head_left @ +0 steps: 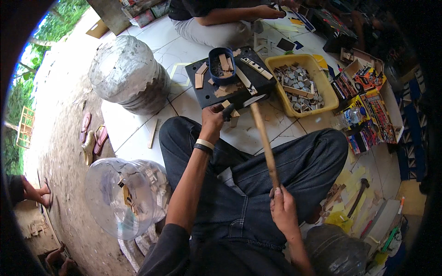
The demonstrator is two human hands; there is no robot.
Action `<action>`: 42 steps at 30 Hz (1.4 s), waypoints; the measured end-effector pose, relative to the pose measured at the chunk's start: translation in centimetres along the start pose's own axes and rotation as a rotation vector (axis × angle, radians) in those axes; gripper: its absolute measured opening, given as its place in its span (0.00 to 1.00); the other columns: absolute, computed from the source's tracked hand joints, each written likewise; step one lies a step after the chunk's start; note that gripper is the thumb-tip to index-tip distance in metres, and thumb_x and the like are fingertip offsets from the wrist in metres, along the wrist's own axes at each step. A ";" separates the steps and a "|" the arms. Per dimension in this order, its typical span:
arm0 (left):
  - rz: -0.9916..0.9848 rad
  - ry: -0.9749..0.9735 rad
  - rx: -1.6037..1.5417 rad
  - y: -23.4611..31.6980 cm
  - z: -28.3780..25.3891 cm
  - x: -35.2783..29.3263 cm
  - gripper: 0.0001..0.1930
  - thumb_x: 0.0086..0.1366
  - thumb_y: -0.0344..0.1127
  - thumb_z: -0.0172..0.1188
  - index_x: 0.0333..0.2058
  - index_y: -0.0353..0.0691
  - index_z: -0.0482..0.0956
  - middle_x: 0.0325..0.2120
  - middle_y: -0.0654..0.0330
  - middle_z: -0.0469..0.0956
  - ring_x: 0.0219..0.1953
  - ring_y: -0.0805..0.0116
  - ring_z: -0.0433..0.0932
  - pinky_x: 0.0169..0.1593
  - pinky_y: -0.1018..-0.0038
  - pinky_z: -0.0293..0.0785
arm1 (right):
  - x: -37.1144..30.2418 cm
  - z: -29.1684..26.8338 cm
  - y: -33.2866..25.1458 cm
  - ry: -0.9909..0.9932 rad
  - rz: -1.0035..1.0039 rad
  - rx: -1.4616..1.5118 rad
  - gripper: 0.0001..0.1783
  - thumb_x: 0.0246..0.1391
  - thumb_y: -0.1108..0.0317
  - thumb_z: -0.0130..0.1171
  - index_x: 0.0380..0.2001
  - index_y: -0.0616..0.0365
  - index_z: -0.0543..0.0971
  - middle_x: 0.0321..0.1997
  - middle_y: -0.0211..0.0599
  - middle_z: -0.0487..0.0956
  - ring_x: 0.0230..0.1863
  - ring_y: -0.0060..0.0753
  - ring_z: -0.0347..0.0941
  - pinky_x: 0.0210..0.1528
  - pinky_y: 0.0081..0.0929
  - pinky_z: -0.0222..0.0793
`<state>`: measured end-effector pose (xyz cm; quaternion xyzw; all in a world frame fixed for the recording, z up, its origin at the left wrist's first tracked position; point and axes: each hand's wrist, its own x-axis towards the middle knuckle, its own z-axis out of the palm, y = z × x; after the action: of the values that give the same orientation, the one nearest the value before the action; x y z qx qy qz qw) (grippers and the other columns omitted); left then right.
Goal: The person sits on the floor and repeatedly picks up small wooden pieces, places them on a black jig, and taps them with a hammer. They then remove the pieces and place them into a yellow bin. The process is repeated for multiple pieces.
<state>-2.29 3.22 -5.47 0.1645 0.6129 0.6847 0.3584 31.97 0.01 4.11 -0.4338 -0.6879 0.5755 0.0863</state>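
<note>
Nearest me, right hand (284,209) grips the stiff, light wooden-handled hammer (264,138); left hand (213,117) pinches a small wood piece (229,110) beside the black block (230,85).

Left hand (212,118) pinching a small wooden piece (229,110), right hand (284,209) gripping a hammer handle (265,142).

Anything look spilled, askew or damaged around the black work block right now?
Small wooden offcuts lie scattered loose over the black work block and onto the white tiled floor. The clear plastic jug holding wood pieces lies tipped on its side. Nothing looks broken.
</note>
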 end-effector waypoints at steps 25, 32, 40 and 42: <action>0.042 0.022 -0.072 -0.1 0.0 -0.3 0.10 0.69 0.28 0.67 0.44 0.27 0.86 0.35 0.64 0.84 0.33 0.79 0.76 0.36 0.79 0.72 | -0.9 2.5 -1.1 0.332 -0.301 -0.401 0.09 0.72 0.65 0.52 0.43 0.60 0.72 0.18 0.49 0.75 0.22 0.56 0.80 0.23 0.46 0.70; 0.046 -0.015 0.010 -0.1 0.0 -0.1 0.07 0.70 0.28 0.63 0.42 0.33 0.87 0.33 0.67 0.84 0.30 0.79 0.75 0.34 0.79 0.70 | 0.4 1.7 -2.1 0.246 -0.252 -0.453 0.08 0.72 0.68 0.52 0.42 0.62 0.73 0.21 0.50 0.77 0.23 0.51 0.80 0.24 0.41 0.69; 0.017 -0.030 0.012 -0.3 -0.4 0.4 0.08 0.69 0.26 0.61 0.42 0.29 0.86 0.35 0.64 0.84 0.32 0.77 0.78 0.38 0.77 0.76 | 0.1 3.0 -1.0 0.264 -0.261 -0.570 0.08 0.72 0.70 0.50 0.44 0.66 0.73 0.21 0.50 0.77 0.21 0.49 0.80 0.22 0.38 0.67; 0.010 -0.019 -0.009 0.1 -0.1 0.2 0.10 0.68 0.22 0.58 0.43 0.28 0.86 0.35 0.64 0.85 0.33 0.77 0.79 0.39 0.76 0.77 | 0.8 2.9 -0.9 0.211 -0.119 -0.584 0.06 0.71 0.73 0.52 0.43 0.66 0.73 0.19 0.54 0.74 0.21 0.54 0.78 0.21 0.40 0.66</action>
<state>-2.53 3.24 -5.40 0.1723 0.6056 0.6876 0.3616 29.24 -1.53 3.66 -0.4564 -0.8356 0.2992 0.0627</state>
